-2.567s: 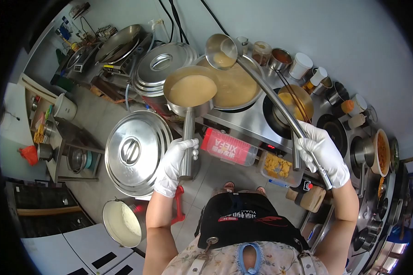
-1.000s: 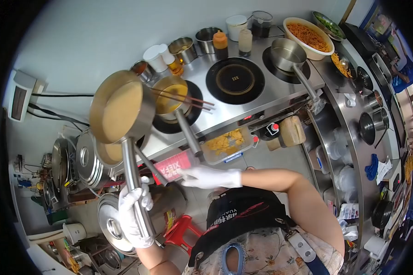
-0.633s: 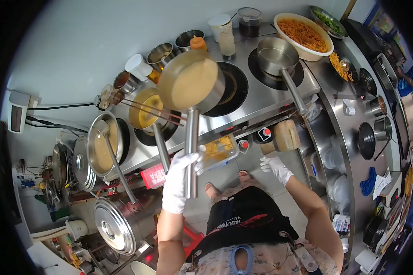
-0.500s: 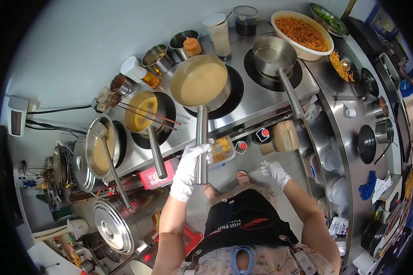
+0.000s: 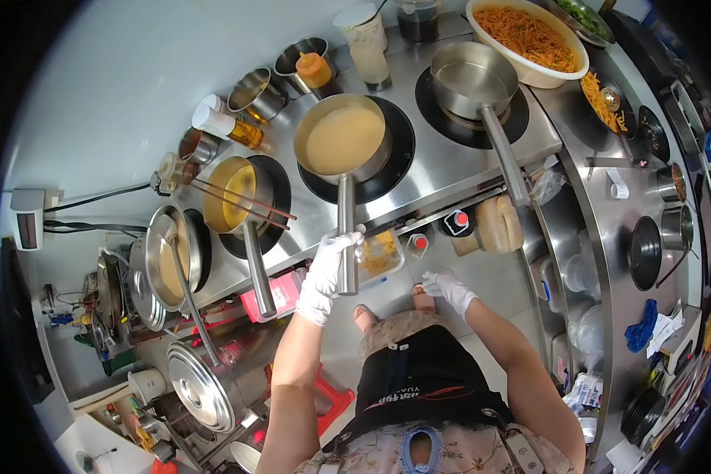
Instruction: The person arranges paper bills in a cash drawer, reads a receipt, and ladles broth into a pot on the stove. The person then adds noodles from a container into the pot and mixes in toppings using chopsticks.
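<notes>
My left hand (image 5: 336,265), in a white glove, is wrapped round the long handle of a steel saucepan (image 5: 344,141) holding tan liquid. The pan sits over the middle black hob (image 5: 399,150). My right hand (image 5: 445,288), also gloved, hangs over the floor with nothing in it, fingers apart. Left of the saucepan stands a smaller pan (image 5: 233,193) of yellow liquid with chopsticks (image 5: 245,204) across it. Farther left, a ladle (image 5: 191,304) rests in a wide pan (image 5: 166,257) of tan liquid.
At the right hob is a pan of clear liquid (image 5: 474,77). Behind it stands a bowl of orange shreds (image 5: 525,35). Bottles and steel pots (image 5: 257,95) line the wall. Below the stove edge are a food tub (image 5: 381,257) and a red-capped bottle (image 5: 457,222). A red stool (image 5: 336,399) stands on the floor.
The saucepan was carried rightward from beside the large pans to the middle hob. My right hand has let go of the ladle, which now rests in the wide pan, and has moved away.
</notes>
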{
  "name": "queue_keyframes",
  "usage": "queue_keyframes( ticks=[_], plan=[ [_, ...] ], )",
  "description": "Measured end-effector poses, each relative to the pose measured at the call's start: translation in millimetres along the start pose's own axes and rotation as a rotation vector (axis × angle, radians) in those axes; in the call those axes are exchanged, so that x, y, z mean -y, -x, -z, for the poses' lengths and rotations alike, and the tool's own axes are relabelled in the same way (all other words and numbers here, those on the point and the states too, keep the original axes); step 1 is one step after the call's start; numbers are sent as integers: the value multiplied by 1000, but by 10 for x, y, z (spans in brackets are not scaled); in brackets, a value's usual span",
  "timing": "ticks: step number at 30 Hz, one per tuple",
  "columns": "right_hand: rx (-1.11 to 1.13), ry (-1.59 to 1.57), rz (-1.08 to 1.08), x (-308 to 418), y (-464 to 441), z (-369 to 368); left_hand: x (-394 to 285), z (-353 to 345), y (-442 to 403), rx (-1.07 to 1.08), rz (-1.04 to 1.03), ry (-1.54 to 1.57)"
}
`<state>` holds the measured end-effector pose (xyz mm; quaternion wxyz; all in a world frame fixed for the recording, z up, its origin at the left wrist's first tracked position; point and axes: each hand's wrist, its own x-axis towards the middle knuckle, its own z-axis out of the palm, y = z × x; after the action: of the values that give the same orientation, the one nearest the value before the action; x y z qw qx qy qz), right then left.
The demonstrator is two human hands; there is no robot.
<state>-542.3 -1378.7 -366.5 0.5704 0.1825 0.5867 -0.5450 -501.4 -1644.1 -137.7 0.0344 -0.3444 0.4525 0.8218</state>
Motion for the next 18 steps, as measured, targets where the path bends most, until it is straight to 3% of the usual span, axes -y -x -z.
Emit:
queue_keyframes(
  ticks=[8,18],
  plan=[
    [85,-77,151,512,-477,-520,-9,113,-55,57,47,-20],
    [-24,-335,297,574,-949,-904,-11,175,-36,78,22,-49]
  ],
)
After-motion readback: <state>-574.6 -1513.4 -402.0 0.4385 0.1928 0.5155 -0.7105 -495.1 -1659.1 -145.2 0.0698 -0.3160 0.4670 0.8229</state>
